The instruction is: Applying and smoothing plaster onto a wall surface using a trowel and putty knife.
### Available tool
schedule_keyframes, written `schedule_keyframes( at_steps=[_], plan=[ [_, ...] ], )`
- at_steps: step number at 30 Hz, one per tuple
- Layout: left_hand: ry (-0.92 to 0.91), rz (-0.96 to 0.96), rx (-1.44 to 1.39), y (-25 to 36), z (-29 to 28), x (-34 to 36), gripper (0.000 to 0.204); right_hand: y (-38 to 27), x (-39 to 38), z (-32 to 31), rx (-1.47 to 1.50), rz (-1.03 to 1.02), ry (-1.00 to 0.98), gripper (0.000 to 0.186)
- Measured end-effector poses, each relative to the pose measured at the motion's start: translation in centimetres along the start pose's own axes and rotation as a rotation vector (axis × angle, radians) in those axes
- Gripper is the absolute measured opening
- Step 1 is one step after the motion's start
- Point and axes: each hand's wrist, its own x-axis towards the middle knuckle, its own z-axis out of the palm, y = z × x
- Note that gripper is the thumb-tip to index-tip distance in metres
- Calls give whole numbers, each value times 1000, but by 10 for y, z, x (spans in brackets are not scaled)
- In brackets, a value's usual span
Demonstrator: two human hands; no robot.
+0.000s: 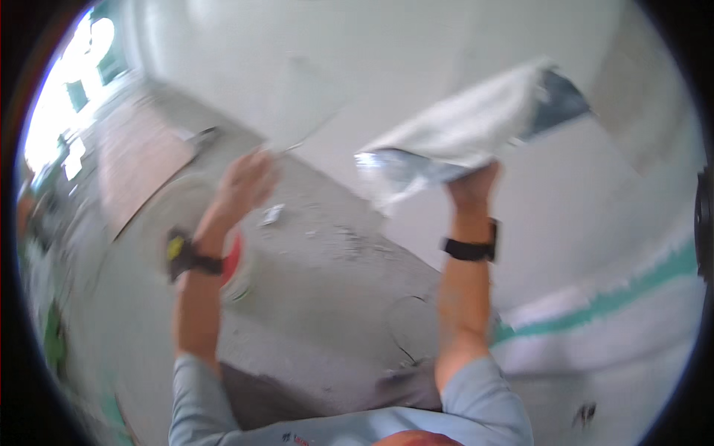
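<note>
A person's right hand [476, 184] is raised before a pale wall [550, 201], its grip closed at the lower edge of a broad silvery-and-white sheet [465, 123], which slants up to the right. The left hand [250, 180], blurred, hangs above a grey, debris-strewn floor [327, 219]; whether its grip holds anything, I cannot tell.

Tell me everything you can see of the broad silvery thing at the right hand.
The broad silvery thing is long and thin, with whitish material across its middle and grey, metal-looking areas at both ends. Its left end is shiny and uneven. It slants up toward the picture's right, before a pale surface. The right hand holds it at its lower edge, fingers hidden. Blur hides finer detail.
</note>
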Motion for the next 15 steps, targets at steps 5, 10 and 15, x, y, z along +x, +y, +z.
schedule_keyframes(
  at_steps=[5,10,15],
  plan=[
    [-249,-68,-45,2,56,8,41,-45,-8,59,-325,-242,105,59],
    [-541,-264,4,4,80,-1,43,-50,-19,48,-117,-298,46,66],
    [-451,-85,278,19,100,-4,44,-27,-15,53,-196,-169,60,56]
  ],
)
